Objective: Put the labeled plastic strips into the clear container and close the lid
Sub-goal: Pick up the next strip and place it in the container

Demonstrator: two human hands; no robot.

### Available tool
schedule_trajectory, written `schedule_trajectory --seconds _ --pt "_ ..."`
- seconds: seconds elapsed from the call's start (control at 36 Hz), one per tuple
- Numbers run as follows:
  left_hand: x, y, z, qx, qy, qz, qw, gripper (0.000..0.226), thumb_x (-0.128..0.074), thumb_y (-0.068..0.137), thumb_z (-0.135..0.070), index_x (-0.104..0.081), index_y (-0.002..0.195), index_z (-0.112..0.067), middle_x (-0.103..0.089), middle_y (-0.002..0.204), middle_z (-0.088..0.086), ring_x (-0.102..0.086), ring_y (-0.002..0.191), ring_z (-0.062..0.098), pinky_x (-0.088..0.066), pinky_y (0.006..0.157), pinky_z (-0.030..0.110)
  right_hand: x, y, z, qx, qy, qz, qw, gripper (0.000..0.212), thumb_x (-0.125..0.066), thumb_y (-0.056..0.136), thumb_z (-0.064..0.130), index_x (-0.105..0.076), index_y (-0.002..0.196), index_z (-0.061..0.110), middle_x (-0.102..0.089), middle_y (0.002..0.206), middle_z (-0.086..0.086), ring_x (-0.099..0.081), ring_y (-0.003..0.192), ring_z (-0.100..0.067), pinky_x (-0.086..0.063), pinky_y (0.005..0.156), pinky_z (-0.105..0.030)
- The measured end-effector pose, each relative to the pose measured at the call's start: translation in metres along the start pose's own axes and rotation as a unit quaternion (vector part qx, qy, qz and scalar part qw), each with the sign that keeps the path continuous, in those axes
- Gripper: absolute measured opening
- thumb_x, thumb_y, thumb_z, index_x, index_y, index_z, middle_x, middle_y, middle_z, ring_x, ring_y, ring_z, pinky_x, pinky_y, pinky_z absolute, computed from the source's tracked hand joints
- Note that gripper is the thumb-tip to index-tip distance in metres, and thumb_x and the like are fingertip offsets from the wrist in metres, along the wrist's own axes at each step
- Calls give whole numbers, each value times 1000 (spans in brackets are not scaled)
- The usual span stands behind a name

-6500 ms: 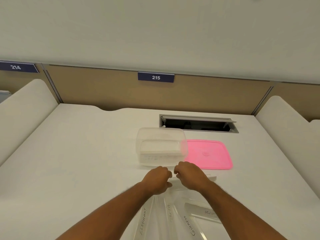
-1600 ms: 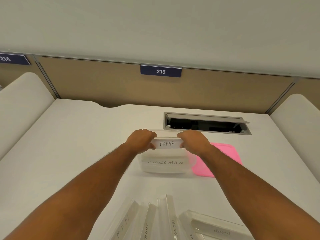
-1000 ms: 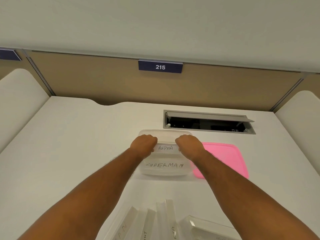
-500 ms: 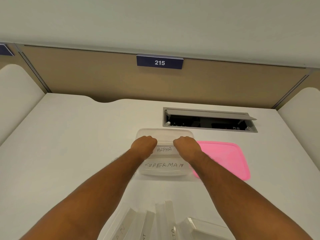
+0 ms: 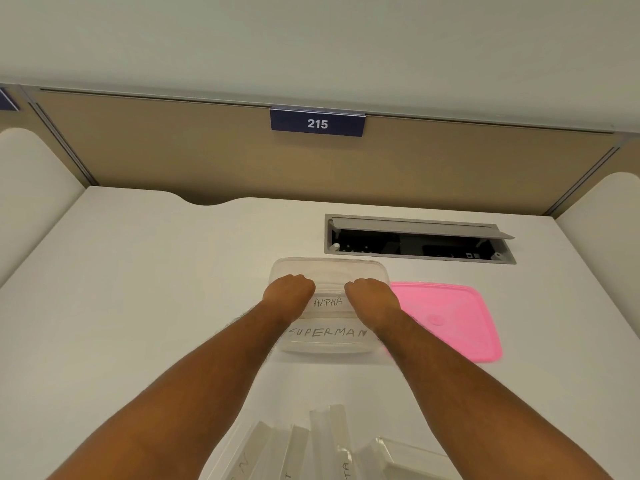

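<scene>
Right now both hands are lowering the clear plastic strip marked "ALPHA" [image 5: 328, 302] into the clear rectangular plastic container [image 5: 329, 268] at the desk's middle. The left hand [image 5: 288, 295] is curled closed on the strip's nine o'clock end, the right hand [image 5: 370, 295] likewise on its three o'clock end. To my eye, it is best kept level and seated flat behind the strip reading "SUPERMAN" [image 5: 327, 333], at six o'clock inside, before both ends are let go together. At three o'clock, the pink plastic lid [image 5: 446, 320] is lying just beside the container. Loose clear strips [image 5: 329, 441] are waiting at six o'clock, their writing cut off. A blue plate [image 5: 317, 123] at twelve reads "215".
</scene>
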State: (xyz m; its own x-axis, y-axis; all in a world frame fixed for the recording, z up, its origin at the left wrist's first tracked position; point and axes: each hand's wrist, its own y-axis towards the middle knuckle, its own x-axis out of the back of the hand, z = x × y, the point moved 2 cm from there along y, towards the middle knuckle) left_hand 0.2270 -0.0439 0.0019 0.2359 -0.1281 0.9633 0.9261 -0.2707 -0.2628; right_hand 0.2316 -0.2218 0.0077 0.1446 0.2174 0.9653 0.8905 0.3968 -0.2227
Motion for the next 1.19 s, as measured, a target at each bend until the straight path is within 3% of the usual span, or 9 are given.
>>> schedule_trajectory --seconds 0.22,0.42,0.61,0.75,0.94,1.08,1.19 --pt "0 -1 0 2 11 -2 1000 18 -67 86 -1 -62 102 -6 -65 99 11 -64 89 29 -52 72 37 -2 -1 1 -6 24 -17 1000 27 -58 83 -8 -61 105 7 -66 102 -10 -64 91 -27 -43 67 -33" --pt "4 -3 2 1 11 -20 1000 15 -65 85 2 -59 96 -7 -63 96 11 -63 85 29 -43 64 34 -1 -7 2 -4 39 -38 998 31 -56 82 -10 -57 108 7 -62 104 -10 -60 94 -26 -37 66 -32" --pt "5 -14 5 0 -11 -40 999 15 -59 85 5 -56 89 -9 -63 91 8 -62 79 26 -48 63 34 4 -17 4 12 58 -79 995 32 -54 82 -10 -57 108 9 -61 105 -8 -59 94 -25 -35 67 -31" --pt "10 -25 3 -11 -17 -100 995 18 -56 92 -5 -45 83 -15 -58 81 3 -48 66 23 -37 57 34 9 -25 6 16 73 -128 989 28 -51 84 -6 -59 104 12 -63 101 -5 -57 87 -23 -36 66 -31" --pt "20 -46 -3 -16 -51 -155 986 10 -55 91 -6 -51 88 -14 -57 79 1 -47 68 21 -34 54 32 12 -44 6 -7 105 -192 976 24 -55 90 5 -65 109 15 -68 109 0 -61 94 -22 -49 82 -34" --pt "24 -62 -8 -23 -78 -198 977 4 -54 94 -11 -57 93 -13 -61 81 2 -51 70 22 -38 54 34 17 -62 9 -17 133 -228 964 29 -64 84 1 -69 111 11 -71 111 -3 -65 99 -25 -52 86 -37" --pt "24 -76 -14 -23 -107 -235 966 14 -53 96 -18 -63 104 -12 -67 90 2 -59 80 24 -50 64 38 20 -80 9 -15 146 -249 957 29 -71 80 1 -72 107 11 -73 103 -4 -67 89 -25 -55 79 -36"
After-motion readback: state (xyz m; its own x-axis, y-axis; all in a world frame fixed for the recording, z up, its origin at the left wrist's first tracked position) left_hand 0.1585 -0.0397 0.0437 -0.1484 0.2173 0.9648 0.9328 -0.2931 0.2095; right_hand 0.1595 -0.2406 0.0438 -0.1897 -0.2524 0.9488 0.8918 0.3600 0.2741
